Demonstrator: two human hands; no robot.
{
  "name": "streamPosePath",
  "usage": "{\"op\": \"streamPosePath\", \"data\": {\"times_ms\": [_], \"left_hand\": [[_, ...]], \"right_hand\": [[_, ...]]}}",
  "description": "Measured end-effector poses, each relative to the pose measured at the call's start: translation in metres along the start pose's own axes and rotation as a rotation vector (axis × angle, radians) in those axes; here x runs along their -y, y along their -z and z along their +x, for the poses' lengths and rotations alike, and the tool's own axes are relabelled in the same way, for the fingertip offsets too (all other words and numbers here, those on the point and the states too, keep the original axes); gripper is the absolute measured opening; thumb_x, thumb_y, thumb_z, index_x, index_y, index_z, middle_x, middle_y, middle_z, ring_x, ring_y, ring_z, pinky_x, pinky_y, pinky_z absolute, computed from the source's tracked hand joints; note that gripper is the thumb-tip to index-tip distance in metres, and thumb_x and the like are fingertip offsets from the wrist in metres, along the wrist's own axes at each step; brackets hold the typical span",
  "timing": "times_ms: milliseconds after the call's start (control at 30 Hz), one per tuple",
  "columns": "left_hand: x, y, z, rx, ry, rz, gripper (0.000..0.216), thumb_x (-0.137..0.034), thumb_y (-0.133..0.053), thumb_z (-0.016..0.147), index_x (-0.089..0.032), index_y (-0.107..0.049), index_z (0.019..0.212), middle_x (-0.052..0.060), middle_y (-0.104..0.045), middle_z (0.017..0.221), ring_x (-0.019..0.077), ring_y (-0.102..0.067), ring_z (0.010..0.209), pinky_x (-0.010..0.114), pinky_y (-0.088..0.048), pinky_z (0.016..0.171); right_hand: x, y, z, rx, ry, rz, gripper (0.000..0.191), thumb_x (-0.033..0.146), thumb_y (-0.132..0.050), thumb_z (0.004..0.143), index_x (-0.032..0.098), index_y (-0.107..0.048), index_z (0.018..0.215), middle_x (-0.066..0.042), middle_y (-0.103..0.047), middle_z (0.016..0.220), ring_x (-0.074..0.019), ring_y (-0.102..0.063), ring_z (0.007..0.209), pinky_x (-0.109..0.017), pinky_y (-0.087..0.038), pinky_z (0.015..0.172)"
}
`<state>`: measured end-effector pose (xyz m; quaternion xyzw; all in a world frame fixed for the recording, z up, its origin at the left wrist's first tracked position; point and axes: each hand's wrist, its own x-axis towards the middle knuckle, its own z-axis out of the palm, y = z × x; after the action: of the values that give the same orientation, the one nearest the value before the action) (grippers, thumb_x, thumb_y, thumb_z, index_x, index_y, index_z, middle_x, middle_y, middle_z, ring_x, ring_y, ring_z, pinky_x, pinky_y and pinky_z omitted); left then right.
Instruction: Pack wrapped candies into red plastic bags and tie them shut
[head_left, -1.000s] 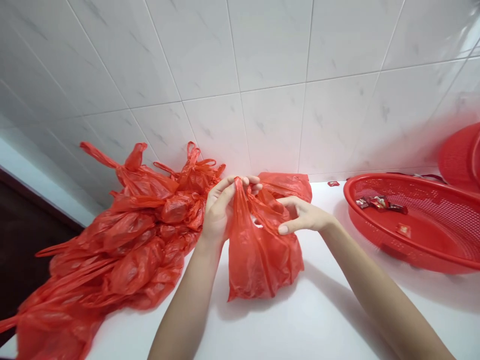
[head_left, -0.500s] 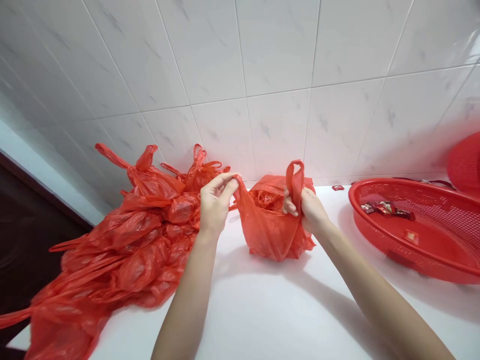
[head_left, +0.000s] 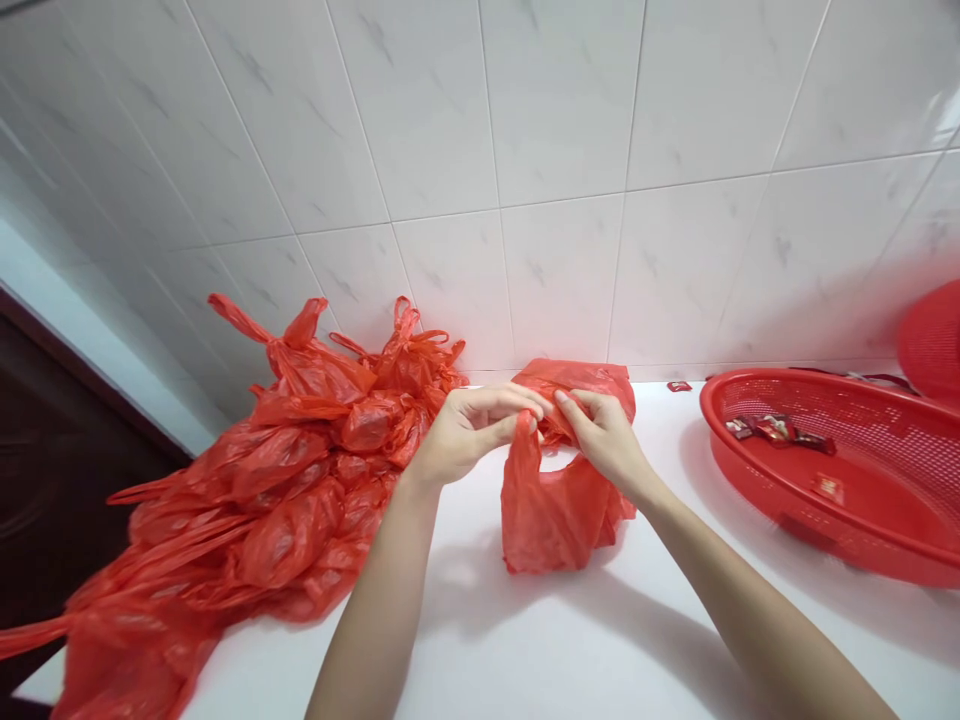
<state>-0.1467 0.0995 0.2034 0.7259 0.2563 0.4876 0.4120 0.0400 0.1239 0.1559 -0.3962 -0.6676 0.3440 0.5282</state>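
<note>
A red plastic bag stands on the white table between my arms, its two handles drawn up. Pinched in my left hand is the bag's left handle. My right hand grips the other handle, close to my left fingertips. The handles come near each other above the bag's mouth; whether they cross is hidden by my fingers. Just behind lies another piece of red plastic bag, flat against the wall side. What the held bag contains cannot be seen.
A big heap of tied red bags fills the left of the white table. At right sits a red plastic basket holding several small wrapped packets. One small red packet lies near the tiled wall.
My hands have come together over the bag, bringing its two handles close to each other. The bag has shifted slightly toward me, apart from the red plastic behind it.
</note>
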Motion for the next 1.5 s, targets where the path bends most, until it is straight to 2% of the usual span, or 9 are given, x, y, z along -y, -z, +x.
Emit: {"op": "streamPosePath", "data": {"times_ms": [133,333,467,567,733,900,1033,1300,1500], "left_hand": [[0.006,-0.005,0.001,-0.120,-0.063,0.120,0.020,-0.038,-0.074,0.084,-0.021,-0.080,0.092,0.012,-0.071,0.121,0.0233,-0.067,0.111,0.030,-0.057,0.085],[0.013,-0.011,0.002,-0.220,-0.012,0.333,0.026,-0.039,-0.064,0.090,-0.017,-0.077,0.089,0.005,-0.077,0.085,0.0177,-0.069,0.079,0.027,-0.055,0.075],[0.012,-0.016,0.003,-0.306,-0.019,0.394,0.024,-0.039,-0.067,0.087,-0.017,-0.075,0.081,0.003,-0.075,0.077,0.0158,-0.067,0.071,0.025,-0.052,0.067],[0.014,-0.019,0.005,-0.338,-0.017,0.392,0.023,-0.039,-0.068,0.085,-0.017,-0.073,0.079,0.002,-0.074,0.076,0.0154,-0.066,0.069,0.024,-0.052,0.065],[0.017,-0.021,0.004,-0.348,-0.062,0.404,0.029,-0.043,-0.063,0.091,-0.018,-0.072,0.080,0.002,-0.072,0.077,0.0154,-0.065,0.073,0.025,-0.052,0.069],[0.005,-0.014,-0.002,-0.168,-0.163,0.405,0.046,-0.057,-0.047,0.096,-0.021,-0.076,0.100,0.010,-0.068,0.115,0.0252,-0.062,0.114,0.038,-0.049,0.099],[-0.006,-0.008,-0.006,-0.071,-0.123,0.467,0.041,-0.056,-0.057,0.092,-0.025,-0.074,0.112,0.010,-0.062,0.130,0.0292,-0.054,0.128,0.042,-0.041,0.110],[-0.020,0.013,-0.013,-0.121,-0.012,0.609,0.030,-0.047,-0.060,0.092,-0.022,-0.076,0.096,0.006,-0.068,0.097,0.0188,-0.063,0.090,0.027,-0.049,0.075],[-0.025,0.013,-0.017,-0.083,0.030,0.545,0.022,-0.040,-0.069,0.086,-0.021,-0.078,0.092,0.005,-0.068,0.085,0.0164,-0.061,0.075,0.027,-0.049,0.067]], "right_hand": [[0.007,-0.001,-0.005,0.095,0.029,-0.012,0.046,0.052,-0.048,0.096,0.020,-0.037,0.065,0.004,-0.034,0.062,-0.0105,-0.032,0.058,-0.026,-0.025,0.054],[0.020,0.005,-0.012,0.367,0.046,-0.011,0.038,0.041,-0.044,0.099,0.020,-0.037,0.069,0.004,-0.033,0.066,-0.0104,-0.031,0.060,-0.026,-0.026,0.054],[0.024,0.010,-0.013,0.449,0.104,-0.021,0.033,0.040,-0.051,0.097,0.020,-0.041,0.073,0.005,-0.034,0.068,-0.0101,-0.031,0.061,-0.025,-0.026,0.054],[0.023,0.011,-0.012,0.448,0.149,-0.050,0.035,0.041,-0.061,0.092,0.019,-0.042,0.073,0.006,-0.032,0.066,-0.0094,-0.029,0.059,-0.025,-0.024,0.052],[0.017,0.005,-0.012,0.335,0.129,-0.037,0.037,0.039,-0.048,0.098,0.019,-0.041,0.069,0.004,-0.038,0.065,-0.0102,-0.033,0.060,-0.025,-0.027,0.054],[0.014,0.005,-0.011,0.197,0.074,0.006,0.043,0.050,-0.048,0.098,0.019,-0.044,0.068,0.004,-0.039,0.063,-0.0107,-0.035,0.059,-0.026,-0.028,0.054],[0.013,0.007,-0.008,0.173,0.025,0.032,0.046,0.055,-0.047,0.097,0.018,-0.049,0.070,0.003,-0.041,0.062,-0.0104,-0.036,0.056,-0.026,-0.028,0.052],[0.011,0.012,-0.005,0.148,0.003,0.052,0.048,0.056,-0.048,0.097,0.020,-0.039,0.066,0.005,-0.037,0.058,-0.0095,-0.034,0.051,-0.025,-0.026,0.050],[0.012,0.009,-0.007,0.151,0.030,-0.014,0.041,0.047,-0.045,0.099,0.021,-0.038,0.069,0.005,-0.037,0.062,-0.0103,-0.036,0.056,-0.025,-0.028,0.053]]}}
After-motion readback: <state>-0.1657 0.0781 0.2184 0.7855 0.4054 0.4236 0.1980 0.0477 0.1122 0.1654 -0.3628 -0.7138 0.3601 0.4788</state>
